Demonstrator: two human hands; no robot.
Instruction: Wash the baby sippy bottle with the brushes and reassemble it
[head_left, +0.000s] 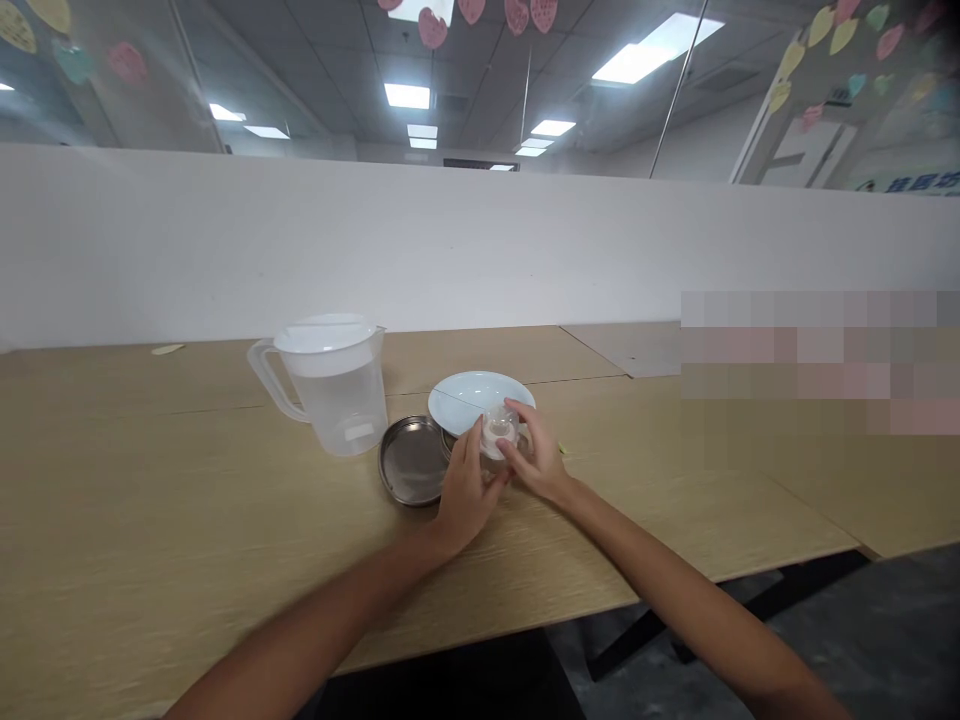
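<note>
Both my hands are closed around a small see-through bottle (pixel 500 424) with a whitish ring and a clear rounded top; its exact kind is hard to make out. My left hand (pixel 466 492) grips its lower left side. The fingers of my right hand (pixel 541 455) curve around the clear top from the right. Just behind the bottle lies a pale, shallow oval bowl (pixel 480 388). A round metal dish (pixel 412 462) sits left of my left hand, with another metal rim partly hidden behind that hand.
A translucent lidded pitcher (pixel 337 385) stands at the left, its handle pointing left. A small pale flat piece (pixel 168 349) lies by the wall at the far left. The wooden table (pixel 225 540) meets a white wall (pixel 450 250). A blurred-out patch covers the right side.
</note>
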